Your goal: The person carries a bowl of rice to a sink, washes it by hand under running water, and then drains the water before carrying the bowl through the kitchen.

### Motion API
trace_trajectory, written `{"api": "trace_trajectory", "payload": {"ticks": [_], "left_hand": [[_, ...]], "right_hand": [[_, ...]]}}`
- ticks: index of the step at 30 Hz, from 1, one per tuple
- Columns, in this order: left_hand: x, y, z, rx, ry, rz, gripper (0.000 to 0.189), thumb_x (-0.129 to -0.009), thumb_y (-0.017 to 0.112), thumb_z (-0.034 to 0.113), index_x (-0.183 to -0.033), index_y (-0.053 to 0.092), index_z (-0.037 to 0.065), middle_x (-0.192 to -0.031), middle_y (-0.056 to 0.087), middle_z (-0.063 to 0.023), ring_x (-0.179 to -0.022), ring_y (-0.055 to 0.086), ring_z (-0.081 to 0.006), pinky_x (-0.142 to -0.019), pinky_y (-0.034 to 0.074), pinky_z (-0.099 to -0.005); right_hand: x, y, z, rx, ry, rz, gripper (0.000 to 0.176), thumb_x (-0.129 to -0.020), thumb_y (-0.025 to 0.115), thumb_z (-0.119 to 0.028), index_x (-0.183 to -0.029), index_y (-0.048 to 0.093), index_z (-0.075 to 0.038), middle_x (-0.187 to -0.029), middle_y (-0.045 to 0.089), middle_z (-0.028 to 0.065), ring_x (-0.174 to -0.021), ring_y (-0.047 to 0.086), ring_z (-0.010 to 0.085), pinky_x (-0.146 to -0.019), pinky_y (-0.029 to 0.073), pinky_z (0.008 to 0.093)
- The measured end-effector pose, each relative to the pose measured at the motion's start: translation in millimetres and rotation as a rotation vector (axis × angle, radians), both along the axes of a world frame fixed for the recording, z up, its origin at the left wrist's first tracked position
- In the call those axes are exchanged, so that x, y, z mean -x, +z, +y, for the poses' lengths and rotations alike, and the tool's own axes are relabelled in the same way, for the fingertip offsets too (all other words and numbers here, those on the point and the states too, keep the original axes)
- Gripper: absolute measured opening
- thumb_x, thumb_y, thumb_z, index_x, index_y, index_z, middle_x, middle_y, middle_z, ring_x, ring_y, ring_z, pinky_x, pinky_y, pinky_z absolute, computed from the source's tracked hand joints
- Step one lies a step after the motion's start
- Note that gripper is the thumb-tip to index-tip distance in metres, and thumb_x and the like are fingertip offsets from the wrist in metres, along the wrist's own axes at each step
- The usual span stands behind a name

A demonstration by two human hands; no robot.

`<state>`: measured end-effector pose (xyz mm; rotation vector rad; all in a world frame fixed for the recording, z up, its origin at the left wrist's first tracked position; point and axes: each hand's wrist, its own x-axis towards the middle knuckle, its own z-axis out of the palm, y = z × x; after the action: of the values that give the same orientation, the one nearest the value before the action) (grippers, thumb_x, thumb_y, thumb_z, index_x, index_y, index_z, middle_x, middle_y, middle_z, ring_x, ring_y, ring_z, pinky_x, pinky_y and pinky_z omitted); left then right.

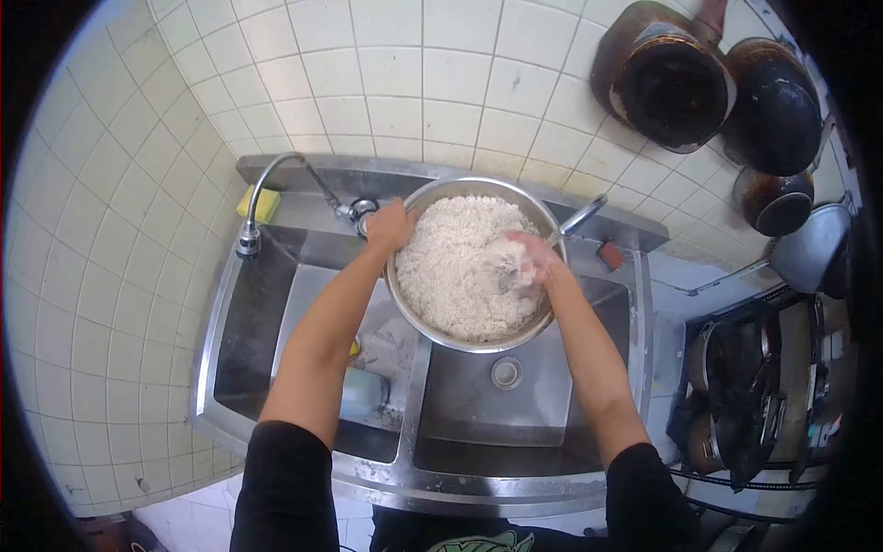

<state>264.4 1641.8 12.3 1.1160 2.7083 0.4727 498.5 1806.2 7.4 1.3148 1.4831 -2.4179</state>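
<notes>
A large round metal bowl (487, 347) full of white, rice-like grains (451, 267) rests over the double sink, across its middle divider. My left hand (391, 225) grips the bowl's upper left rim with the fingers wrapped over it. At the right side of the bowl, my right hand (529, 258) is in the grains; white grains cover its fingers, which are blurred, so their pose is not clear. A metal faucet (581, 215) reaches to the bowl's right rim, close to my right hand.
A curved faucet (267, 175) and a yellow-green sponge (258, 204) are at the left. A pale bottle (363, 393) lies in the left basin. Dark pans (676, 87) hang at the upper right, above a rack of cookware (745, 386). A reddish block (610, 256) sits on the right ledge.
</notes>
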Motion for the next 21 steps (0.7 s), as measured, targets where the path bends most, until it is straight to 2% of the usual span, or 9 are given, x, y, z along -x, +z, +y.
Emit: {"api": "trace_trajectory", "payload": {"ticks": [4,6,8,9,10,12,14,18,21], "left_hand": [[-10.1,1.3,5.8,0.077,0.030,0.030,0.047,-0.081,0.049,0.037,-0.112,0.043,0.002,-0.102,0.057,-0.0189,-0.099,0.054,-0.0320,-0.086,0.033,-0.0508],[-30.9,3.4,8.6,-0.220,0.104,0.385,0.043,-0.080,0.052,0.032,-0.111,0.043,0.003,-0.101,0.055,-0.0181,-0.098,0.052,-0.0299,-0.084,0.034,-0.0503],[-58.6,14.2,21.1,-0.458,0.016,0.372,0.042,-0.078,0.056,0.027,-0.110,0.044,0.002,-0.097,0.054,-0.0181,-0.096,0.051,-0.0314,-0.084,0.035,-0.0491],[-67.2,3.9,35.6,-0.554,-0.096,0.134,0.039,-0.080,0.053,0.026,-0.109,0.044,0.002,-0.097,0.054,-0.0174,-0.096,0.051,-0.0299,-0.082,0.038,-0.0454],[-77.5,-8.3,50.3,-0.640,-0.208,-0.110,0.035,-0.083,0.051,0.025,-0.108,0.045,0.002,-0.096,0.055,-0.0167,-0.096,0.052,-0.0284,-0.081,0.040,-0.0416],[-112.9,2.0,68.6,-0.619,-0.226,-1.042,0.026,-0.087,0.045,0.019,-0.108,0.046,0.004,-0.097,0.056,-0.0115,-0.090,0.056,-0.0243,-0.075,0.046,-0.0328],[-139.8,1.1,86.4,-0.687,-0.008,-1.544,0.020,-0.089,0.040,0.014,-0.103,0.048,0.002,-0.094,0.057,-0.0118,-0.086,0.057,-0.0209,-0.078,0.048,-0.0325],[-170.8,-18.8,131.2,-0.814,0.105,-1.777,0.018,-0.089,0.039,0.009,-0.101,0.049,0.000,-0.092,0.056,-0.0160,-0.086,0.058,-0.0227,-0.080,0.049,-0.0325],[-181.9,-31.4,151.2,-0.769,0.178,-1.991,0.020,-0.088,0.038,0.007,-0.105,0.048,0.000,-0.092,0.057,-0.0144,-0.088,0.058,-0.0208,-0.080,0.049,-0.0306]], "right_hand": [[0.5,-12.4,31.2,0.052,-0.196,0.181,0.023,-0.081,0.055,-0.027,-0.090,0.054,-0.006,-0.064,0.050,0.0034,-0.049,0.047,0.0104,-0.032,0.031,0.0176],[0.8,19.3,8.3,-0.067,-0.221,0.163,0.024,-0.084,0.051,-0.024,-0.095,0.050,-0.002,-0.068,0.053,0.0059,-0.050,0.049,0.0119,-0.032,0.034,0.0192],[3.8,12.7,11.0,-0.093,-0.029,0.172,0.026,-0.084,0.049,-0.023,-0.097,0.050,-0.001,-0.074,0.056,0.0087,-0.059,0.054,0.0178,-0.044,0.043,0.0280],[3.5,7.5,12.4,-0.093,-0.033,0.175,0.026,-0.084,0.049,-0.023,-0.097,0.050,-0.001,-0.074,0.056,0.0087,-0.059,0.054,0.0178,-0.044,0.043,0.0280],[1.7,-0.8,13.8,-0.404,0.027,0.080,0.026,-0.085,0.048,-0.026,-0.099,0.049,-0.003,-0.077,0.055,0.0078,-0.064,0.053,0.0178,-0.053,0.044,0.0323],[-6.1,9.5,5.1,-0.720,0.084,-0.018,0.027,-0.087,0.046,-0.028,-0.101,0.049,-0.005,-0.079,0.054,0.0070,-0.068,0.052,0.0178,-0.063,0.045,0.0366],[-21.4,47.9,-20.9,-0.052,-0.146,0.284,0.025,-0.087,0.042,-0.030,-0.096,0.052,-0.008,-0.083,0.053,0.0050,-0.076,0.053,0.0187,-0.073,0.042,0.0396],[-47.2,39.6,-11.9,-0.132,-0.250,0.214,0.026,-0.087,0.039,-0.030,-0.091,0.053,-0.009,-0.085,0.053,0.0049,-0.073,0.053,0.0193,-0.068,0.043,0.0333],[-58.2,-8.0,14.8,0.172,-0.486,0.390,0.036,-0.091,0.032,-0.031,-0.094,0.054,-0.003,-0.086,0.058,0.0096,-0.080,0.055,0.0202,-0.070,0.044,0.0375]]}}
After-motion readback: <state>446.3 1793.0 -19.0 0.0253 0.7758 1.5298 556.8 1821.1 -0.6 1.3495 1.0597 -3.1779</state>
